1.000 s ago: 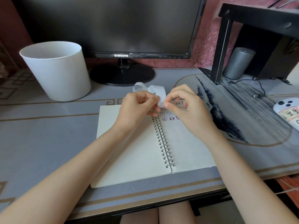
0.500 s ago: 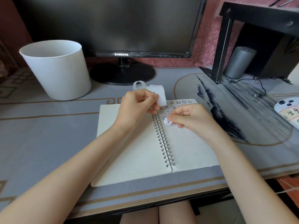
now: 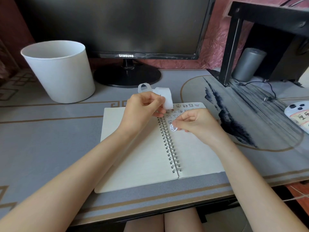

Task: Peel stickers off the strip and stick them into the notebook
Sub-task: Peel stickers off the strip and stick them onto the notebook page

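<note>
Pinches in the right hand (image 3: pixel 195 123) a small round white sticker (image 3: pixel 173 127) with dark cartoon print, at the right page of the spiral notebook (image 3: pixel 142 156), beside the coils (image 3: pixel 169 143). Grips the curled translucent strip (image 3: pixel 164 96) in the left hand (image 3: pixel 143 111).

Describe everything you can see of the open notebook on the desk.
The notebook lies open and flat on the grey desk. Its cream paper pages join at a silver wire spiral. The left page looks blank; small cartoon stickers line the top of the right one, where the right hand pinches a round sticker beside the spiral.
</note>
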